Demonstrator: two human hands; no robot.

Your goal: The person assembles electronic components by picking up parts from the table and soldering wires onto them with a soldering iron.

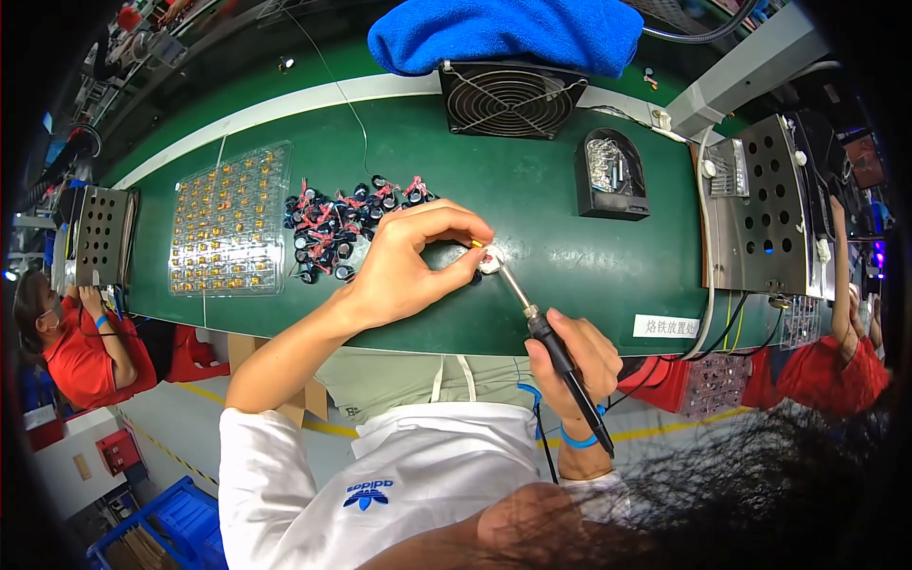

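My left hand (413, 261) is closed in a pinch over the middle of the bench, thumb and forefinger holding a small yellow part (477, 243). Right by those fingertips is a small white round piece (491, 260); whether they touch it I cannot tell. A soldering iron (553, 339) with a dark handle is gripped in my right hand (581, 366). Its metal tip slants up and left to the white piece. Just beyond my left hand lies a pile of small dark round parts (328, 228) with red and black wires, partly hidden by the hand.
A clear tray (228, 223) of small yellow-orange parts lies at left. Behind stand a black fan (513, 103) and a blue towel (508, 33). To the right are a black bin (613, 201) of metal pieces and a perforated metal box (755, 209). Red-shirted people sit at both sides.
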